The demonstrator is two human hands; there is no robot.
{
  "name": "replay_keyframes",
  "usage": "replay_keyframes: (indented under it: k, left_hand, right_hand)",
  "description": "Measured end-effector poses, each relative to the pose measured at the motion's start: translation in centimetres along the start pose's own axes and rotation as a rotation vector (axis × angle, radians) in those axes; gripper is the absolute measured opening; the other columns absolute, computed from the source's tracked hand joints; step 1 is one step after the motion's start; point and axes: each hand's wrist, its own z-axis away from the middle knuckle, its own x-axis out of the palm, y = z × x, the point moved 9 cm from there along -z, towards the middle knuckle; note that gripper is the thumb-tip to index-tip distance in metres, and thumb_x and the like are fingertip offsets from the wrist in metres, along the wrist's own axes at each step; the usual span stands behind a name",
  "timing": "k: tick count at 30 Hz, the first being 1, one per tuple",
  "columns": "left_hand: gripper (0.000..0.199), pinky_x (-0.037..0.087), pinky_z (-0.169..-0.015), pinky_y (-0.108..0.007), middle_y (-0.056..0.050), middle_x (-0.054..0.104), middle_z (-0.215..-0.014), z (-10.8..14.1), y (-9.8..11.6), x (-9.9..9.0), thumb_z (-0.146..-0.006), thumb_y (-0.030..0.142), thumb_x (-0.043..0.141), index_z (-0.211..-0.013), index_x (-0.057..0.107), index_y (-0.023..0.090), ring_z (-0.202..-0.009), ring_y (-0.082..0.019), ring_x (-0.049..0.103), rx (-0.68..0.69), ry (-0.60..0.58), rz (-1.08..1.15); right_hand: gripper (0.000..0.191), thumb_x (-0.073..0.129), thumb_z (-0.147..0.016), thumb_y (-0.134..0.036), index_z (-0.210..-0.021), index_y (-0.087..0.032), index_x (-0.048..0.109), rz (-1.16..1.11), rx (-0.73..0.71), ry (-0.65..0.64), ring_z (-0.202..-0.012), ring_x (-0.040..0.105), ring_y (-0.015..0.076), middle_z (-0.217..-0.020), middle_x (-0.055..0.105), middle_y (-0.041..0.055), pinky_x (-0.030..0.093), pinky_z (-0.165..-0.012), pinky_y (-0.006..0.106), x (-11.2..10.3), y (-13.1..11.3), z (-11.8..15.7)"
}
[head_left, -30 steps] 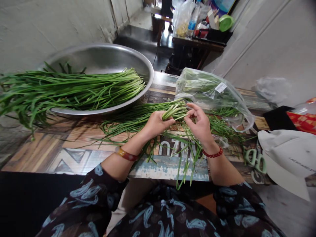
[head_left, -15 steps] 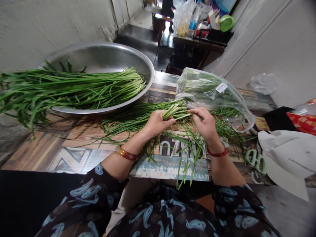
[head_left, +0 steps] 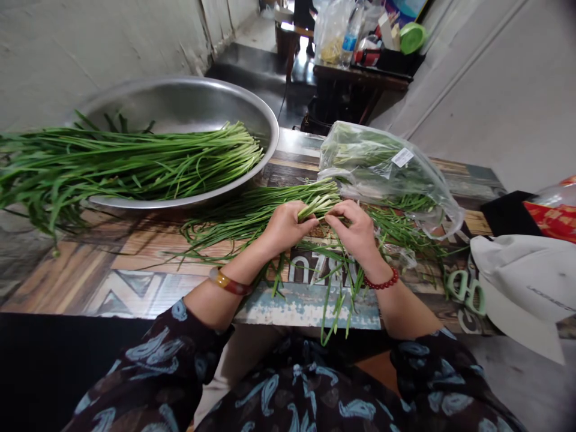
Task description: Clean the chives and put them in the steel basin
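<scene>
At the far left, a large bundle of long green stalks (head_left: 180,165) lay across a wide steel basin (head_left: 189,105), its leafy tips spilling over the left side and its pale ends inside toward the right. The basin stood on a wood-patterned counter (head_left: 76,264). To its right and nearer, a loose pile of stalks (head_left: 225,225) stretched over the counter, running behind the left hand.

The left hand (head_left: 285,227), with an amber-and-red bangle (head_left: 229,282) at its wrist, was closed around a small held bunch (head_left: 317,206), thumb laid along the near side. The bunch's pale ends stuck out to the right of that hand, pointing toward the other one.

The right hand (head_left: 353,228), wearing red beads (head_left: 382,279), had thumb and forefinger pinched together on those ends, at the near side of the bunch; whether one stem or several lay between the fingertips could not be told. Thin loose strands lay scattered below both hands, a few hanging over the counter's front edge.

Behind and right of the right hand, a clear plastic bag (head_left: 432,186) held more greens, with loose stalks beside it. Farther right were green-handled scissors (head_left: 465,291), a pale cap (head_left: 522,276) and a red packet (head_left: 553,219).
</scene>
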Motion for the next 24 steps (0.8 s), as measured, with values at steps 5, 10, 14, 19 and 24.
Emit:
replay_keyframes:
  k: [5,10,14,19,24]
  left_hand:
    - [0.02,0.035,-0.061,-0.024,0.001,0.055,-0.065,-0.1,0.2,0.2,-0.079,0.015,0.066,-0.06,0.061,0.014,-0.064,-0.012,0.052,0.029,-0.01,-0.048]
    - [0.019,0.035,-0.061,-0.024,0.001,0.055,-0.063,-0.1,0.2,0.1,-0.078,0.014,0.067,-0.06,0.062,0.014,-0.064,-0.012,0.053,0.028,-0.001,-0.074]
    - [0.015,0.037,-0.062,-0.025,0.0,0.058,-0.065,-0.1,0.0,-0.1,-0.079,0.016,0.068,-0.064,0.065,0.014,-0.064,-0.013,0.055,-0.008,0.005,-0.039]
    - [0.014,0.038,-0.063,-0.025,0.0,0.06,-0.065,-0.1,-0.1,-0.3,-0.079,0.016,0.067,-0.065,0.065,0.014,-0.063,-0.013,0.055,-0.048,0.008,-0.006]
    - [0.014,0.039,-0.064,-0.026,-0.001,0.061,-0.068,-0.1,-0.4,-0.2,-0.079,0.018,0.068,-0.066,0.066,0.014,-0.066,-0.014,0.056,-0.056,-0.003,0.019]
  right_hand:
    - [0.017,0.067,-0.083,-0.037,-0.081,-0.02,0.067,-0.329,0.336,0.028,-0.074,0.056,0.0138,-0.078,0.063,-0.0002,0.045,-0.071,0.027,1.2,3.6,0.7]
    - [0.024,0.066,-0.084,-0.043,-0.078,-0.019,0.063,-0.432,0.403,0.187,-0.065,0.048,0.0109,-0.07,0.057,-0.0026,0.042,-0.067,0.025,-1.7,5.1,0.6]
    - [0.043,0.056,-0.092,-0.046,-0.057,-0.02,0.052,-0.33,0.261,0.159,-0.062,0.048,0.0122,-0.061,0.05,-0.0015,0.042,-0.067,0.028,-4.1,4.0,-0.5]
    - [0.013,0.07,-0.081,-0.034,-0.081,-0.021,0.067,-0.147,0.108,0.021,-0.082,0.061,0.0159,-0.091,0.067,0.0033,0.049,-0.076,0.03,-3.7,2.0,-0.9]
    - [0.01,0.066,-0.085,-0.027,-0.077,-0.021,0.066,0.007,-0.016,0.003,-0.078,0.061,0.0165,-0.08,0.067,0.002,0.048,-0.077,0.032,-2.8,0.0,-0.7]
